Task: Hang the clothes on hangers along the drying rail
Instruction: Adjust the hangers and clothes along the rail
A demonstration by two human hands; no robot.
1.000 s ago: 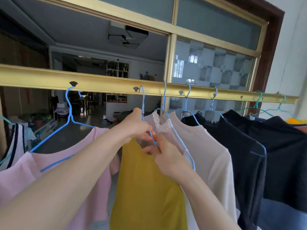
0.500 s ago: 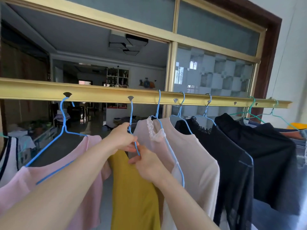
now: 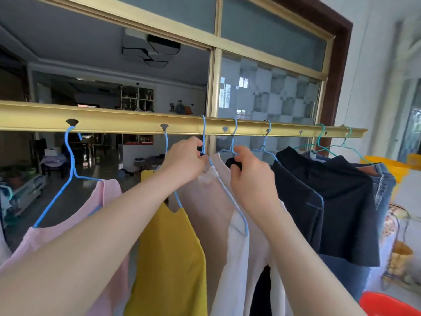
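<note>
A gold drying rail [image 3: 127,120] runs across the view with several hung garments. From left: a pink top [image 3: 68,231] on a blue hanger [image 3: 70,165], a yellow top [image 3: 168,258], a beige top [image 3: 211,215] with a lace collar, a black lace garment, then dark navy clothes [image 3: 341,201]. My left hand [image 3: 184,160] grips the neck of the beige top's blue hanger [image 3: 204,135] just under the rail. My right hand [image 3: 250,176] pinches the black garment's collar [image 3: 234,164] by the adjacent blue hanger.
Jeans [image 3: 385,190] on green hangers [image 3: 319,142] fill the rail's right end. A yellow tub [image 3: 387,167] sits behind them, a red basin [image 3: 385,304] at the lower right, a wire stand [image 3: 398,247] by the wall. A glass sliding door [image 3: 268,96] stands behind the rail.
Both hands left the yellow top's hanger and moved right and up. The left now holds the beige top's hanger; the right has taken the black collar. The view shifted right.
</note>
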